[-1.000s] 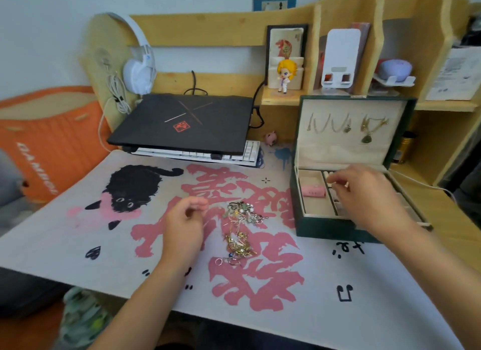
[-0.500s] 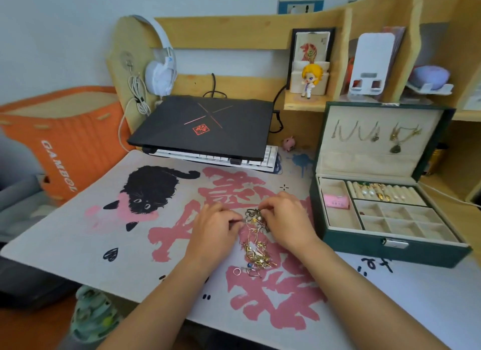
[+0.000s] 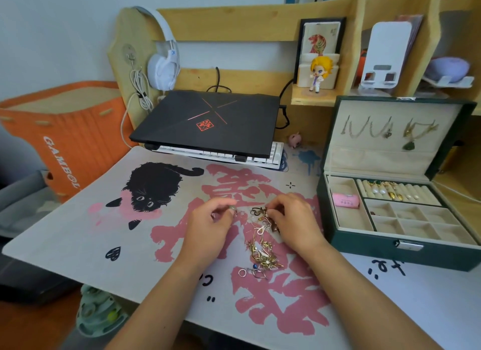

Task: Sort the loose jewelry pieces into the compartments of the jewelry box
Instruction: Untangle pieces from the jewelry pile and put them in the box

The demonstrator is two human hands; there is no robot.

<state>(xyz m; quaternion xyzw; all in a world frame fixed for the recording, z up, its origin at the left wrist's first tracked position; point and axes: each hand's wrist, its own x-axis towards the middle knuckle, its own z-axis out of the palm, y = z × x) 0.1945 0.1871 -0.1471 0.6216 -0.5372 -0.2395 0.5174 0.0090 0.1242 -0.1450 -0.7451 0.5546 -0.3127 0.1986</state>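
Note:
A tangled pile of gold and silver jewelry (image 3: 263,248) lies on the printed desk mat, in front of me. My left hand (image 3: 208,227) is at the pile's upper left, its fingertips pinched on a small silver piece (image 3: 232,208). My right hand (image 3: 296,222) is at the pile's upper right, fingers pinching a dark tangled piece (image 3: 260,212) at the top of the pile. The green jewelry box (image 3: 390,253) stands open to the right, with necklaces hung in its lid, earrings in the ring rolls and a pink item (image 3: 346,200) in its left compartment.
A closed black laptop (image 3: 208,123) rests on a white keyboard behind the mat. White headphones (image 3: 164,65) hang on the wooden shelf. A figurine (image 3: 318,73) and a phone stand (image 3: 385,55) sit on the shelves. An orange bin (image 3: 59,138) is at the left.
My right hand left the jewelry box and came down to the pile. Both hands now pinch pieces at the pile's top, and the left has drawn slightly away to the left.

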